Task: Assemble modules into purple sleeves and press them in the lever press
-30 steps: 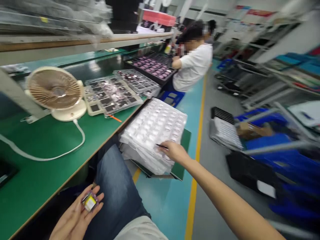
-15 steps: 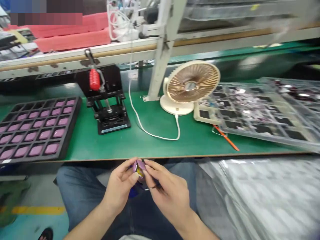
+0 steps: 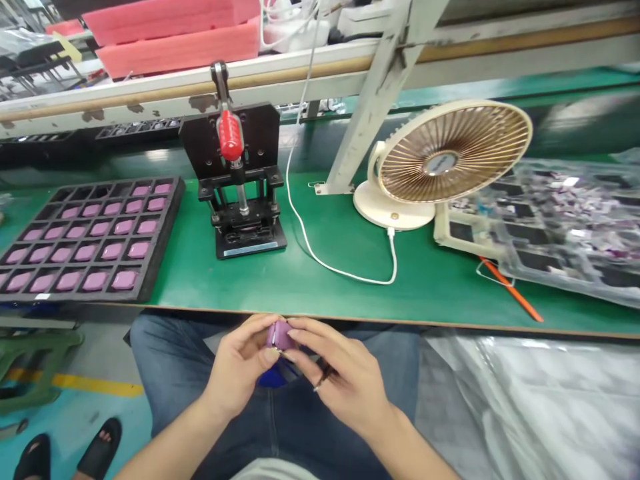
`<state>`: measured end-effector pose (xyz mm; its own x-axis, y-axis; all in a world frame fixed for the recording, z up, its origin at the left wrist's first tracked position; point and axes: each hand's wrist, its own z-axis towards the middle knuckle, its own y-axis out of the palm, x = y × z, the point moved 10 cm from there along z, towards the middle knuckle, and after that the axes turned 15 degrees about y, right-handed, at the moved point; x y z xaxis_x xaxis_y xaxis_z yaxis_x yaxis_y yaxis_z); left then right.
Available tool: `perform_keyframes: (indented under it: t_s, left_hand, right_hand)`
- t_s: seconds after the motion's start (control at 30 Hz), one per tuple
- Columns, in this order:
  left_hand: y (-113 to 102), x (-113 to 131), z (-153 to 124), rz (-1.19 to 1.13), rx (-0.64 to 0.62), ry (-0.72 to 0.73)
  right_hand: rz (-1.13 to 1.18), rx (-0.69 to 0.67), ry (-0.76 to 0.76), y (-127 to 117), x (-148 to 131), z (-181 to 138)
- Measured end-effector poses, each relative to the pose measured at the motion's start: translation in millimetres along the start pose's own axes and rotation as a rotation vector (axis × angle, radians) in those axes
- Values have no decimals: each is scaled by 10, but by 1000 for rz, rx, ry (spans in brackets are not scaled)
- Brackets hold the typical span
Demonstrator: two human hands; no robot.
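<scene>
One purple case [image 3: 283,335], seam [image 3: 277,335] vertical in view, long axis unclear, left hand [image 3: 235,368] and right hand [image 3: 347,375] pinching it narrowly

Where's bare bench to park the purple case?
Bare green bench: front strip between black tray and orange stick, before red-handled fixture and white cable; also inside the cable's loop, beside the fan. Crowded: left under black tray, right under clear trays.

Workplace: looking like a factory workshop
Tabletop [image 3: 240,283]: carrying a press [image 3: 239,177], a parts tray [image 3: 163,240]
Floor [image 3: 65,423]: showing a yellow line [image 3: 100,385]
</scene>
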<state>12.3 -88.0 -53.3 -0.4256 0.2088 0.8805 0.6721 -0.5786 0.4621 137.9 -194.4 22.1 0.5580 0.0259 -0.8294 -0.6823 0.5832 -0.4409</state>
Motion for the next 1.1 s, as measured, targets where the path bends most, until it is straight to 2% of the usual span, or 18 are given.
perform_keyframes:
  t_s: [0.17, 0.73, 0.9, 1.0, 1.1]
  left_hand:
    - [41, 18, 16, 19, -10, 15]
    - [-20, -4, 100, 88, 17, 46]
    - [37, 2, 87, 112, 19, 80]
    - [23, -14, 34, 152, 97, 72]
    - [-10, -45, 6, 104, 196, 31]
  right_hand:
    - [-28, -8, -59, -106, -91, 35]
    - [-165, -22, -98, 42, -21, -106]
    - [-228, -2, -89, 132, 28, -196]
    - [-202, 64, -94, 119, 12, -216]
    - [-97, 109, 36, 35, 65, -112]
